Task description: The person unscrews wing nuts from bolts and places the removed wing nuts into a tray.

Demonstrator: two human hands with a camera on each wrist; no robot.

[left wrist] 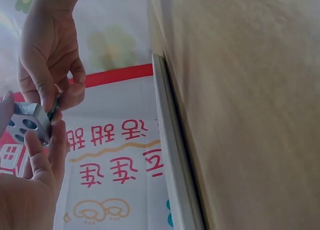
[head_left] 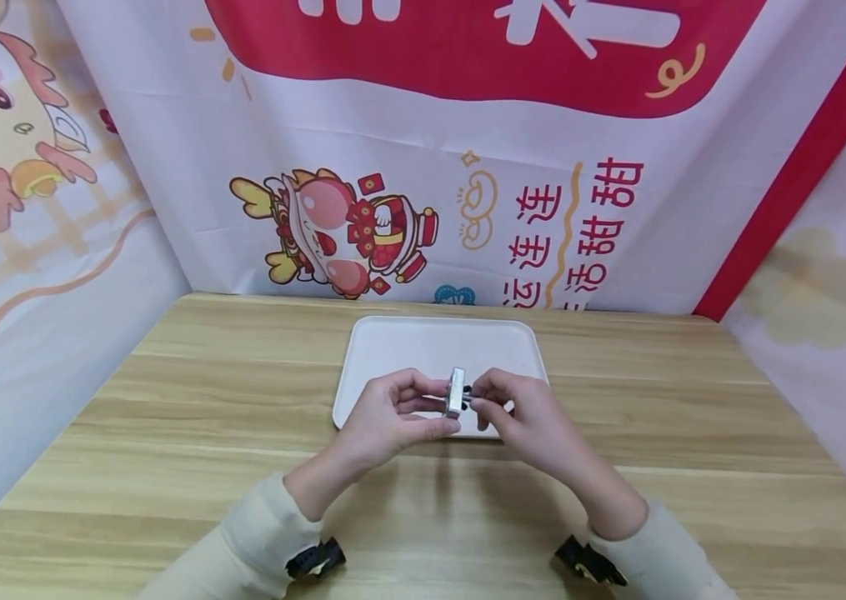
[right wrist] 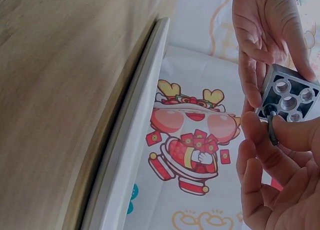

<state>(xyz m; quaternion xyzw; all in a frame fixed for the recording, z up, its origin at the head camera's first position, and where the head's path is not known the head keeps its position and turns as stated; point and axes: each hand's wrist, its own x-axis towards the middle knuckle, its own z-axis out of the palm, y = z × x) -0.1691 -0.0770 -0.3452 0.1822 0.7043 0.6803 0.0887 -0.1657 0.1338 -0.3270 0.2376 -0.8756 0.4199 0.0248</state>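
Observation:
Above the white tray (head_left: 400, 346), my left hand (head_left: 385, 421) holds a square silver metal block (head_left: 456, 393) between thumb and fingertips, turned on edge. In the right wrist view, the block's face (right wrist: 288, 103) shows a threaded centre hole and round holes near its corners. My right hand (head_left: 531, 421) pinches a slim dark rod-like piece (right wrist: 273, 132) between thumb and forefinger. One end of that piece meets the block at a corner hole; I cannot tell whether it is a screw or a key. The block's opposite face (left wrist: 29, 123) has several recessed round holes.
The tray lies on a wood-grain table (head_left: 242, 392), under both hands. A printed cloth (head_left: 423, 200) hangs behind the table, and more printed cloth stands at the left and right. Black straps (head_left: 591, 560) sit at the sleeve cuffs.

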